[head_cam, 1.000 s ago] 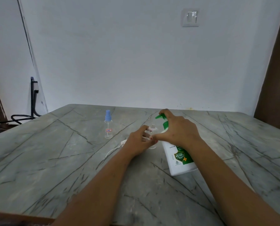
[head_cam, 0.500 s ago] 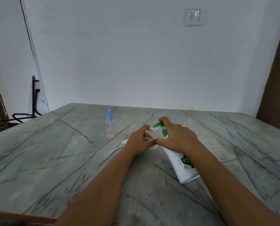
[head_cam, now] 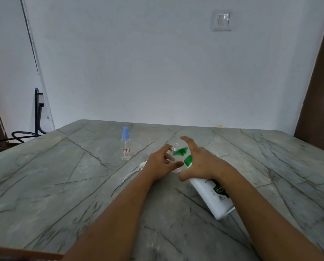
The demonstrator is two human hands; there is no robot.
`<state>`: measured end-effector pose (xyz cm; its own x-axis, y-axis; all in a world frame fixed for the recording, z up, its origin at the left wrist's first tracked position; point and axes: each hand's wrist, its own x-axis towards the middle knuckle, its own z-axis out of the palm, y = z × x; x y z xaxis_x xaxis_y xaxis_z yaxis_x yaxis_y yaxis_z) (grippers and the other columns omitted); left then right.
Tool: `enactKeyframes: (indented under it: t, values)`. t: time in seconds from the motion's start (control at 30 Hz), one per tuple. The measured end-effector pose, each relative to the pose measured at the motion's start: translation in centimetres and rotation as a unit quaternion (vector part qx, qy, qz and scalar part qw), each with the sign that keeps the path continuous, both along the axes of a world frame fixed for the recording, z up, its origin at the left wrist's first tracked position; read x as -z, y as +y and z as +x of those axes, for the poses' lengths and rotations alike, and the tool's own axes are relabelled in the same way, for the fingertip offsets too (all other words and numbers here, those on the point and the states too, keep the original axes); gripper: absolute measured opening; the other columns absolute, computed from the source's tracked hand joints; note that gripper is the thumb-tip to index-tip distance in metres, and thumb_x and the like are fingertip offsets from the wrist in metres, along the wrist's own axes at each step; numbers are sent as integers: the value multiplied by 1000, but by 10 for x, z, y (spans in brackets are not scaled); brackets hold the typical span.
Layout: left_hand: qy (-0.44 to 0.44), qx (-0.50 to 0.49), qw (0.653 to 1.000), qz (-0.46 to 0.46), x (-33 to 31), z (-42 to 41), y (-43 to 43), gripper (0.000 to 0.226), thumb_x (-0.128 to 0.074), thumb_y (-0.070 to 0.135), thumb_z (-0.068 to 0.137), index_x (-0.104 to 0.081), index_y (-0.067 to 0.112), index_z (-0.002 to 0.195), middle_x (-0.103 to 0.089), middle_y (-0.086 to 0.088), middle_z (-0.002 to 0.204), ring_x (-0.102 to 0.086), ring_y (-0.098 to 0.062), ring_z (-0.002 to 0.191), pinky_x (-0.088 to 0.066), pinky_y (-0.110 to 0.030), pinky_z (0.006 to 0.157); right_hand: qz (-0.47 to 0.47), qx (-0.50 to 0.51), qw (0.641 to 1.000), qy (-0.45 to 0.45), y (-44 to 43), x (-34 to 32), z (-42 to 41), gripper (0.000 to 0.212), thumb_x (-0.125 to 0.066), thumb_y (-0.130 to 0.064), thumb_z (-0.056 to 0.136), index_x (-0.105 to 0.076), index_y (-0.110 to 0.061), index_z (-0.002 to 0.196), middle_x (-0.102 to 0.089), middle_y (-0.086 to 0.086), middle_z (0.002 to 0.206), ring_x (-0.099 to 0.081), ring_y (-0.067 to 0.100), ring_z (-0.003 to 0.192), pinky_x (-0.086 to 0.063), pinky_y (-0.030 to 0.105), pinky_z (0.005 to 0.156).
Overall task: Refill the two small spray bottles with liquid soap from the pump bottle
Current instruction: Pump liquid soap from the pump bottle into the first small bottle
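Far out at your 9 o'clock, past the edge of the grey stone table (head_cam: pixel 63 176), a black cable (head_cam: pixel 23 135) loops on the floor.

On the table, at about 10 o'clock from your left hand (head_cam: pixel 161 162), the first spray bottle (head_cam: pixel 125 146) stands upright by itself. It has its blue cap on and a small label on its side. It looks mostly clear inside.

Just left of your left hand, a white spray top (head_cam: pixel 142 164) lies on the table with its thin tube pointing back toward you (this is the loose top, not on any bottle).

Your left hand is curled around the second spray bottle (head_cam: pixel 176 147). This one is open, and its ridged neck shows above your fingers. Your hand hides most of it.

The green pump head (head_cam: pixel 180 152) sits right at that open neck, at about 6 o'clock from it and almost touching.

Your right hand (head_cam: pixel 200 162) grips the white pump bottle (head_cam: pixel 213 196) near its green collar, with the thumb tucked under. Your pointer finger is lifted above the pump head and is not pressing it. The pump bottle leans far over toward 10 o'clock, with its bottom toward you at the table.

High on the wall at 1 o'clock is a light switch (head_cam: pixel 221 20).
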<state>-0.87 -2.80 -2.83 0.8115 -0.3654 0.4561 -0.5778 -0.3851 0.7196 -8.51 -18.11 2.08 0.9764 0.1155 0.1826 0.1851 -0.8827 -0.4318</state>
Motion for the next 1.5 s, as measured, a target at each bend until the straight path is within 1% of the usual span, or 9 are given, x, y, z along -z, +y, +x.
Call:
enactKeyframes:
  t: [0.1,0.2,0.27,0.43,0.7,0.8,1.03,1.23,1.5]
  values:
    - [-6,-6,1000,-3,1,0,1,41,-74,39,72,-48,29,101,-64,4,87,-63,-9,74,-44,-9,61,98,9,988,-122,-3,-4,4,95,-73,-43,54,-16,-42,130,-54,3,99,-57,14,73,-49,25,59]
    - [-10,-18,1000,4,2,1,0,43,-73,45,72,-48,30,103,-63,6,87,-62,-5,73,-43,-7,59,212,45,946,-241,-8,-6,9,82,-66,-46,56,-21,-43,124,-53,-7,91,-56,10,73,-50,26,61]
    - [-15,-18,1000,11,2,1,-1,43,-71,47,73,-46,32,105,-63,6,89,-61,-6,76,-43,-9,61,228,48,933,-274,-13,-6,12,80,-64,-45,58,-23,-46,126,-52,-10,99,-55,7,79,-48,27,66]
    - [-14,-13,1000,16,4,1,-1,44,-69,49,75,-43,34,107,-62,4,94,-62,-10,80,-45,-12,64,203,11,928,-313,-18,-2,14,75,-63,-39,63,-32,-54,129,-39,-13,127,-43,-2,98,-35,11,75]
    - [-13,-24,999,31,4,3,-3,45,-67,49,77,-38,36,108,-58,7,97,-60,-10,80,-45,-14,67,170,9,936,-310,-17,-1,17,68,-60,-41,65,-33,-68,121,-29,-16,129,-42,2,97,-32,6,71]
    - [-15,-25,999,33,5,3,-4,45,-67,49,77,-40,34,110,-59,6,97,-61,-12,82,-46,-17,70,152,19,939,-309,-20,-1,16,66,-58,-42,66,-29,-72,117,-25,-14,131,-44,7,99,-40,16,76]
    - [-29,-14,999,18,5,2,-1,46,-68,50,75,-44,32,109,-62,3,94,-61,-9,79,-45,-12,64,112,13,959,-258,-18,-2,14,94,-72,-40,67,-11,-58,137,-36,-8,124,-52,14,93,-45,24,68]
    - [-30,0,999,20,3,1,0,59,-63,62,69,-43,29,114,-62,2,95,-62,-10,80,-51,-18,67,37,17,985,-168,-14,4,15,90,-74,-48,65,-22,-45,138,-58,-3,113,-52,19,92,-47,31,78]
    - [-37,-9,999,19,5,3,-1,49,-65,54,74,-43,31,111,-63,1,94,-62,-9,77,-50,-16,65,-11,37,985,-168,-13,3,11,85,-68,-54,65,-21,-45,136,-57,-9,96,-55,7,67,-47,21,58]
